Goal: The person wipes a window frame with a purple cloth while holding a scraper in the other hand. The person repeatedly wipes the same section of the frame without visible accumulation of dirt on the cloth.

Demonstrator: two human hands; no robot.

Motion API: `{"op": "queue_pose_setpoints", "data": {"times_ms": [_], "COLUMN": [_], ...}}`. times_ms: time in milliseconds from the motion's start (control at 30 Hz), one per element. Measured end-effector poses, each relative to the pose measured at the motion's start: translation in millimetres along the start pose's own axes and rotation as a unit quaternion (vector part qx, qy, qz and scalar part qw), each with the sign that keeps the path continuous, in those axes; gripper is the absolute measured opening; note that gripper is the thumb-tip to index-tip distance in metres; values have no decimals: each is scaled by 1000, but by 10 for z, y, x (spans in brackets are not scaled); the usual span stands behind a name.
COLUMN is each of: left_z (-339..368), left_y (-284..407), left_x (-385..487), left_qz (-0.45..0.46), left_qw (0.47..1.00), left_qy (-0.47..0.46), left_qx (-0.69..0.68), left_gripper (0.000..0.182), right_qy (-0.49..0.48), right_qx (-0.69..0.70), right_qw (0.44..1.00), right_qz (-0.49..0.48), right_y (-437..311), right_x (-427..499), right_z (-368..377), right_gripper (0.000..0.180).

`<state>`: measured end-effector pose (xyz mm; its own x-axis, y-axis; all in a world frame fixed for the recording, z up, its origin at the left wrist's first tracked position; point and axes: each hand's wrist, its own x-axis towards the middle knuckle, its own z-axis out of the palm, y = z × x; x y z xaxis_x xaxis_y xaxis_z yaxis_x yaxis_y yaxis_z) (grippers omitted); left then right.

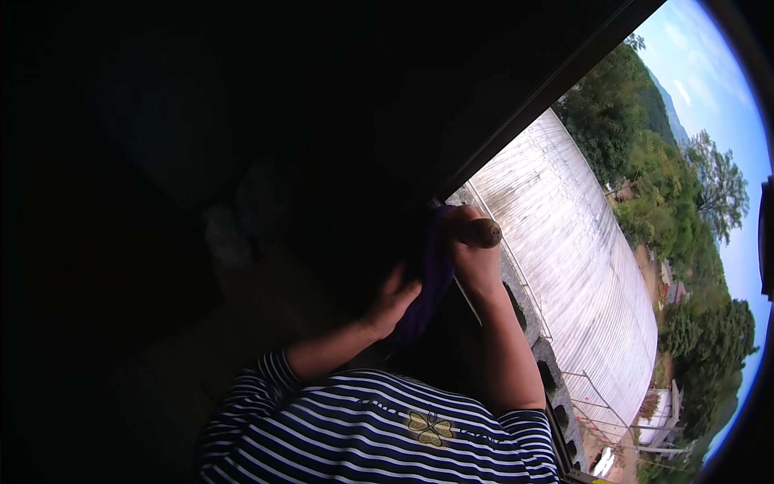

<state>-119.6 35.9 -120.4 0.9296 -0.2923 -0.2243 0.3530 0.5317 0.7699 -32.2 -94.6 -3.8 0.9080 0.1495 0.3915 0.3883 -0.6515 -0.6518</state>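
My right hand (474, 260) is closed around a brown, round-ended handle (482, 233) that looks wooden; its other end is lost in the dark. Purple strands or cloth (430, 284) hang beside this hand, down towards my left hand. Lower and to the left, my left hand (392, 305) has its thumb and fingers apart, close to the purple material. Whether it touches the material cannot be told. Both forearms reach out from a striped shirt. Deep shadow hides most of what lies before me.
A dark straight frame edge (544, 100) runs down to my right hand. Beyond it are hollow grey blocks (528, 314), thin metal rails (589, 387) and a large ribbed, pale roof or cover (574, 242). Farther out stand trees (653, 169). Pale lumps (227, 236) show faintly at left.
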Motion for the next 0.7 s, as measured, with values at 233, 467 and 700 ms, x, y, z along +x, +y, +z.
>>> {"op": "queue_pose_setpoints", "data": {"times_ms": [233, 467, 700], "left_z": [-105, -66, -28], "left_y": [191, 445, 505], "left_x": [104, 12, -98], "left_qz": [-64, -79, -3], "left_qw": [998, 981, 991], "left_qy": [-15, -142, -125], "left_qx": [-24, 103, 42], "left_gripper": [92, 71, 53], "right_qy": [-198, -132, -33], "right_qx": [0, 143, 63], "right_qw": [977, 974, 997], "right_qz": [80, 112, 10], "right_y": [116, -156, 9], "right_x": [300, 134, -104], "right_z": [-422, -615, -469], "right_gripper": [14, 11, 13]}}
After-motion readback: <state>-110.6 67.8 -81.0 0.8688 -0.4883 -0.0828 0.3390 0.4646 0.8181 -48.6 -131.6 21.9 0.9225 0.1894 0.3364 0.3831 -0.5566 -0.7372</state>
